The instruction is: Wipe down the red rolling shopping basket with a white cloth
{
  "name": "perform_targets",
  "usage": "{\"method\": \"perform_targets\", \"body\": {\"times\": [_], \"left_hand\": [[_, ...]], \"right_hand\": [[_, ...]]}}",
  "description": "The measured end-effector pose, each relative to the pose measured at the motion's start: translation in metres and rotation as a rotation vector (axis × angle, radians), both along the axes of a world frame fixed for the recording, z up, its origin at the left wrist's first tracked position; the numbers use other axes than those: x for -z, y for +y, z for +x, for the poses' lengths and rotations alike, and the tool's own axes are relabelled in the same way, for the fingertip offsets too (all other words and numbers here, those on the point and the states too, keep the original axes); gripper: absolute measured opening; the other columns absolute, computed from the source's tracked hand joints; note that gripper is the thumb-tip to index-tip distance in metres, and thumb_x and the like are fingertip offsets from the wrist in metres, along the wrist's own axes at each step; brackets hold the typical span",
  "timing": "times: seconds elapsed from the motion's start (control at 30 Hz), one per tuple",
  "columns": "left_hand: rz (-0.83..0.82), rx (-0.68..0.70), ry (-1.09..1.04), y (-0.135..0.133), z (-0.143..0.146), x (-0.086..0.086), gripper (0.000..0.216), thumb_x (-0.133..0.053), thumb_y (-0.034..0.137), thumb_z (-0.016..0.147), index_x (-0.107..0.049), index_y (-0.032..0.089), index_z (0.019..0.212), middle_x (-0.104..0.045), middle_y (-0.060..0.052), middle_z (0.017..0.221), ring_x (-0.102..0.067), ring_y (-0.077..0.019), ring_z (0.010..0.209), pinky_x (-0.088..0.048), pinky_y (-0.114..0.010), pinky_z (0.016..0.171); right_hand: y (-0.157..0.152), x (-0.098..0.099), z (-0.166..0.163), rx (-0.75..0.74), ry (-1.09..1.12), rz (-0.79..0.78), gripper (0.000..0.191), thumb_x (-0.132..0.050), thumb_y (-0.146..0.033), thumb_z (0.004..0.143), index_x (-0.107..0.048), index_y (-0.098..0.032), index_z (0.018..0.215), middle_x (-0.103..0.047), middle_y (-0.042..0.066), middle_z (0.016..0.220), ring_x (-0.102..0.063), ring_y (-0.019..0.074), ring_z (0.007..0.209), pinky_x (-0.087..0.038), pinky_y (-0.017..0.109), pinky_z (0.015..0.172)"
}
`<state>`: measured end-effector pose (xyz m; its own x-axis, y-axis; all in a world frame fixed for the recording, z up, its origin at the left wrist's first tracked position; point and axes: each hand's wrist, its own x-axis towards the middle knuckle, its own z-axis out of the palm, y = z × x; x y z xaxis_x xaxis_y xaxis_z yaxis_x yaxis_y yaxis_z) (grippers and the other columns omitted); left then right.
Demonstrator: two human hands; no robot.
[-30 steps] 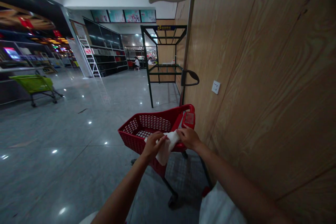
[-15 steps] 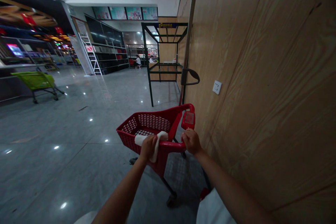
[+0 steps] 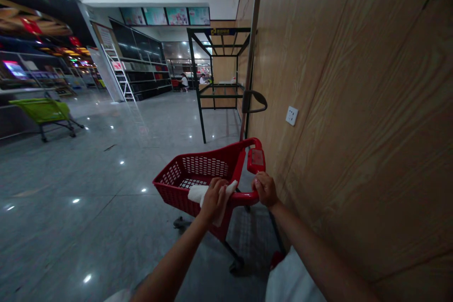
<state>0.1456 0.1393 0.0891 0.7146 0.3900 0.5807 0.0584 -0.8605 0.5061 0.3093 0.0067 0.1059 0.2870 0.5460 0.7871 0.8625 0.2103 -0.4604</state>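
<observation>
A red plastic shopping cart (image 3: 198, 165) with perforated sides and black wheels stands before me, beside the wooden wall. My left hand (image 3: 214, 197) is closed over a white cloth (image 3: 198, 193), pressing it on the cart's near side rim where that rim runs into the handle. Part of the cloth hangs down the outside; the palm side is hidden. My right hand (image 3: 266, 188) wraps round the red handle (image 3: 244, 198) at its corner, just below the small framed panel (image 3: 256, 157).
Wood-grain wall (image 3: 339, 104) with a socket (image 3: 292, 115) rises close on the right. A grey pole (image 3: 252, 56) and a dark metal frame (image 3: 201, 118) stand ahead. A green cart (image 3: 42, 109) is at left, a ladder (image 3: 122, 75) and shelves behind. Two people are far off.
My left hand has slid the cloth along the rim to the right, towards the handle. My right hand keeps its grip while the cart has turned slightly.
</observation>
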Motion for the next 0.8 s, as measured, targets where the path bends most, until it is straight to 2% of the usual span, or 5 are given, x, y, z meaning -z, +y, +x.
{"method": "perform_targets", "body": {"times": [0.13, 0.33, 0.43, 0.7, 0.8], "left_hand": [[0.246, 0.244, 0.250, 0.033, -0.006, 0.015, 0.041, -0.047, 0.035, 0.088, -0.047, 0.024, 0.127, -0.050, -0.009, 0.126, -0.050, -0.0225, 0.113, -0.043, -0.037, 0.095], [0.390, 0.044, 0.409, 0.040, 0.020, 0.035, 0.044, -0.050, 0.037, 0.087, -0.047, 0.024, 0.129, -0.061, -0.009, 0.105, -0.058, -0.0218, 0.090, -0.047, -0.036, 0.081], [0.371, 0.009, 0.385, 0.039, 0.031, 0.036, 0.037, -0.051, 0.035, 0.087, -0.053, 0.021, 0.121, -0.062, -0.009, 0.103, -0.058, -0.0215, 0.091, -0.046, -0.035, 0.081], [0.293, -0.173, 0.427, 0.089, -0.002, 0.048, 0.026, -0.045, 0.033, 0.090, -0.061, 0.019, 0.104, -0.064, -0.008, 0.091, -0.059, -0.0208, 0.085, -0.043, -0.032, 0.077], [0.268, -0.243, 0.409, 0.085, 0.001, 0.048, 0.028, -0.039, 0.032, 0.093, -0.062, 0.018, 0.099, -0.065, -0.008, 0.089, -0.058, -0.0204, 0.083, -0.041, -0.031, 0.076]], "right_hand": [[-0.003, -0.005, 0.019, 0.047, -0.084, -0.113, 0.044, -0.024, -0.026, 0.089, -0.047, -0.021, 0.052, -0.053, 0.002, 0.051, -0.049, 0.0142, 0.055, -0.040, 0.030, 0.071], [0.007, -0.038, 0.002, 0.171, -0.452, -0.777, 0.038, -0.039, -0.038, 0.086, -0.067, -0.016, 0.073, -0.068, 0.009, 0.073, -0.060, 0.0186, 0.070, -0.041, 0.030, 0.072], [0.018, -0.044, -0.018, 0.259, -0.478, -0.967, 0.041, -0.039, -0.043, 0.088, -0.069, -0.015, 0.093, -0.070, 0.013, 0.089, -0.064, 0.0230, 0.080, -0.044, 0.031, 0.070], [0.028, -0.028, -0.008, 0.416, -0.482, -0.979, 0.050, -0.023, -0.031, 0.095, -0.069, -0.011, 0.097, -0.070, 0.019, 0.090, -0.067, 0.0269, 0.082, -0.048, 0.036, 0.071], [0.033, -0.027, -0.003, 0.460, -0.474, -0.962, 0.049, -0.025, -0.030, 0.094, -0.070, -0.012, 0.097, -0.070, 0.019, 0.090, -0.067, 0.0265, 0.082, -0.048, 0.036, 0.071]]}}
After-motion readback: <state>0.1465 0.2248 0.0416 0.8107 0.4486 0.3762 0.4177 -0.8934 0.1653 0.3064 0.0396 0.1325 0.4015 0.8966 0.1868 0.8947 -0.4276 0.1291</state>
